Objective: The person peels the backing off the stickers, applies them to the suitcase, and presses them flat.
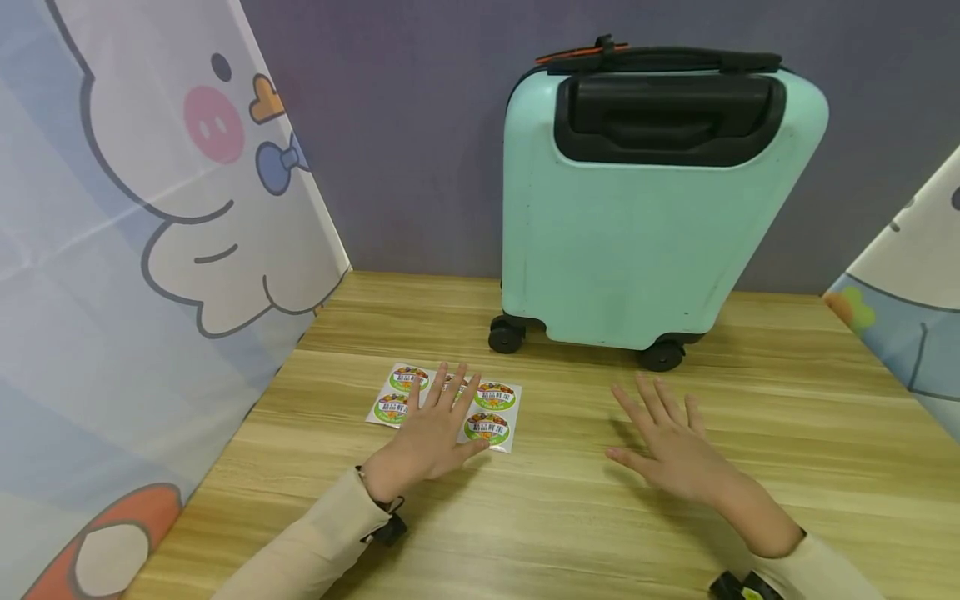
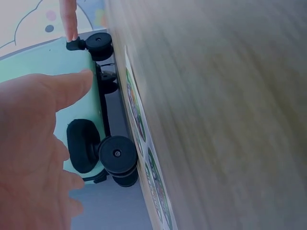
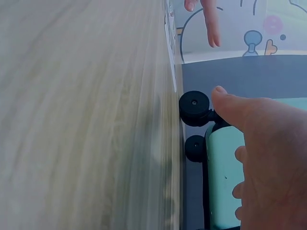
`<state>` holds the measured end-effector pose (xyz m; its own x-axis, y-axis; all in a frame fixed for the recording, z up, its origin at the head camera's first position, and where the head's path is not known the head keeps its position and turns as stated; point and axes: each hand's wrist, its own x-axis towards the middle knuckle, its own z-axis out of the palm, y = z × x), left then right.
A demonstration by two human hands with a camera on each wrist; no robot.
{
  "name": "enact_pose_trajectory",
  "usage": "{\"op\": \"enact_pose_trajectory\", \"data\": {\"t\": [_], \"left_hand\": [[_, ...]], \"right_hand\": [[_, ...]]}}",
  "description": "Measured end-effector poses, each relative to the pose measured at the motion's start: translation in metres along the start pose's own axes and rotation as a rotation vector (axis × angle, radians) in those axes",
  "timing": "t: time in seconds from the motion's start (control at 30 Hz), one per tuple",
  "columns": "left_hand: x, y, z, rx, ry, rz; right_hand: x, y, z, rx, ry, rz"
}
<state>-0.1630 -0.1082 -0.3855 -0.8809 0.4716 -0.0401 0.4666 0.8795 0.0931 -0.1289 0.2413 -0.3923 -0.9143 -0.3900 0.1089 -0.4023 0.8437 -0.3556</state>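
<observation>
My left hand (image 1: 431, 437), fingers straight and spread, hovers over a sheet of round fruit stickers (image 1: 506, 398) and hides its middle part. Nothing is held in it. To the right, my right hand (image 1: 675, 450) is spread out above the wooden table with nothing in its fingers. Beyond both hands a mint green suitcase (image 1: 637, 242) stands upright on black wheels (image 1: 662, 355), its black handle on top. In the left wrist view the sticker sheet (image 2: 148, 158) lies flat on the table, apart from the left hand.
The wooden table (image 1: 540, 525) reaches back to a grey wall (image 1: 405, 150) behind the suitcase. Cloths printed with cartoon animals, a left one (image 1: 150, 275) and a right one (image 1: 915, 275), border the table on both sides.
</observation>
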Motion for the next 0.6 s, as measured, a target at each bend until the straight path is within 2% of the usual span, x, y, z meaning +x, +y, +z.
{"op": "enact_pose_trajectory", "data": {"t": [0.3, 0.6], "left_hand": [[-0.005, -0.012, 0.000, -0.041, 0.025, -0.026], [-0.007, -0.027, 0.000, -0.081, 0.100, -0.075]], "right_hand": [[0.009, -0.008, 0.001, 0.013, 0.013, -0.038], [0.021, -0.024, 0.003, 0.006, 0.024, -0.098]]}}
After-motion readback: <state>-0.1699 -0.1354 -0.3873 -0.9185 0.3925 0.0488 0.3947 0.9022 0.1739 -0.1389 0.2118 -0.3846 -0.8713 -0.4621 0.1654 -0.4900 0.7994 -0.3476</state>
